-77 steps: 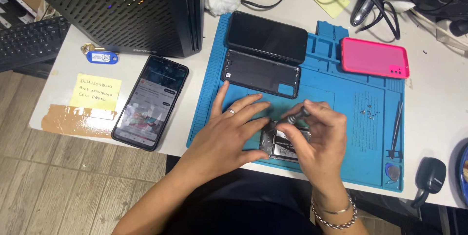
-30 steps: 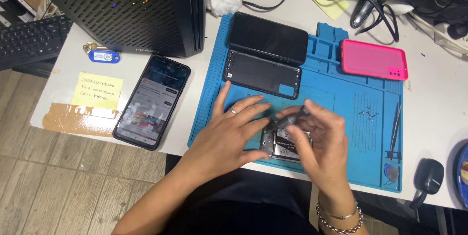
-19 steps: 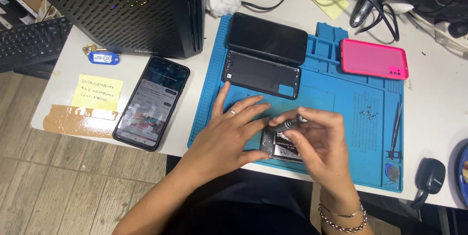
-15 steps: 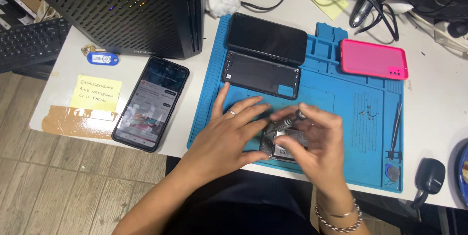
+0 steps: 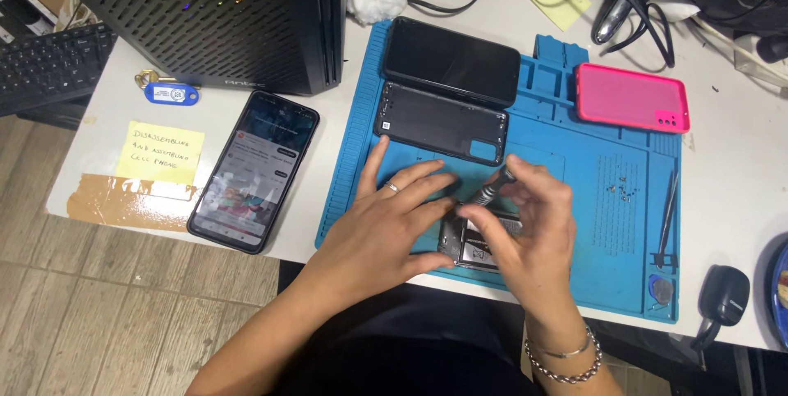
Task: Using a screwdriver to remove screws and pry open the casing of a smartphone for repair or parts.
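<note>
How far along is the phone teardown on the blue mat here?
Done: the black back cover and screen panel lie detached on the blue mat; tiny screws sit aside. In hand: left hand steadies the opened phone body, right hand works a screwdriver. Left: the body's internals remain in place.

We see a blue work mat [image 5: 574,265], our pink phone case [image 5: 630,98], black back cover [image 5: 441,123], yellow sticky note [image 5: 160,153], black perforated computer tower [image 5: 205,14], blue key tag [image 5: 172,94].
</note>
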